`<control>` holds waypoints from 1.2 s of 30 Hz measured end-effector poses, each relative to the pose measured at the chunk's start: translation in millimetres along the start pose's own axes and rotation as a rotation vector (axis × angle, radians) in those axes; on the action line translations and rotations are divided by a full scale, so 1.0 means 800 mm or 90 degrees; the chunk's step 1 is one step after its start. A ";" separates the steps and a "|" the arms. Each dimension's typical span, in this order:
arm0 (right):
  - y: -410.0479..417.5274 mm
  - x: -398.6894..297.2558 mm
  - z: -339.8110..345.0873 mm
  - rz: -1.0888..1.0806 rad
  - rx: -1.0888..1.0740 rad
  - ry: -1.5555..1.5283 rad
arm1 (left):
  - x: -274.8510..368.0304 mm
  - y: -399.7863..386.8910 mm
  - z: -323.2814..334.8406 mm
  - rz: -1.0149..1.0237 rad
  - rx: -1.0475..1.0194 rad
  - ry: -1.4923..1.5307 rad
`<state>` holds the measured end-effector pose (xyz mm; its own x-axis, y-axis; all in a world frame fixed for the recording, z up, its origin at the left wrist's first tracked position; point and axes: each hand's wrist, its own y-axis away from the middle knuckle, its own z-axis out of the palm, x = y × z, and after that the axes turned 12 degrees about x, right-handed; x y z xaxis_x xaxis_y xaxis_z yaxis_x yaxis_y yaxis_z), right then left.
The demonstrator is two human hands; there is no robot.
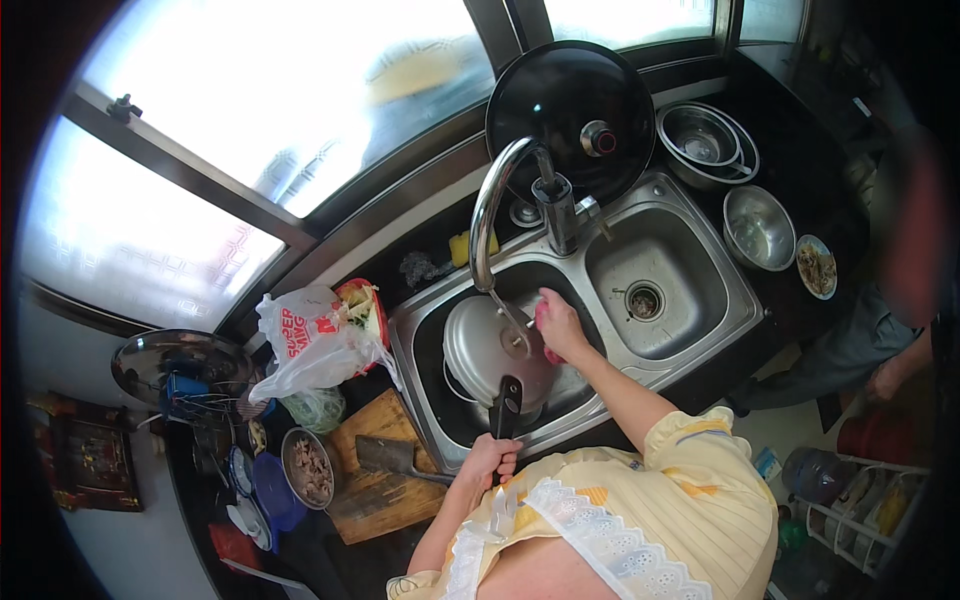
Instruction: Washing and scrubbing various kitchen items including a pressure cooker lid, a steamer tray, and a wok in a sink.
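My left hand (491, 459) grips the black handle (509, 409) of a silver pressure cooker lid (480, 345). The lid is tilted over the left basin (429, 420) of a stainless steel double sink, its metal valve fitting facing up. At the lid's right side, my right hand (562, 326) holds a pink cloth (553, 354) against it. Above the lid curves the spout of a chrome faucet (495, 202), with what looks like a thin stream of water below it. What lies under the lid is mostly hidden.
Left of the sink, a cleaver (386, 455) lies on a wooden cutting board (409, 502), beside a metal bowl of meat pieces (309, 469) and a plastic bag (300, 337). A large black lid (555, 97) leans behind the faucet. Another person's leg (817, 360) is at right.
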<state>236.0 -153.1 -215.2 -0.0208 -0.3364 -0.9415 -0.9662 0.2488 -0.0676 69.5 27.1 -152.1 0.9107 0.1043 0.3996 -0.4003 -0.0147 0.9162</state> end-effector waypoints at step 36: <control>0.062 0.062 -0.048 0.234 0.067 -0.296 | 0.041 0.088 -0.009 0.086 0.115 -0.170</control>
<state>177.1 -192.4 -252.6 -0.2114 0.2148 -0.9535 -0.8860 0.3699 0.2797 70.6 36.5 -74.9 0.8548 -0.1744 0.4888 -0.5163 -0.1896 0.8352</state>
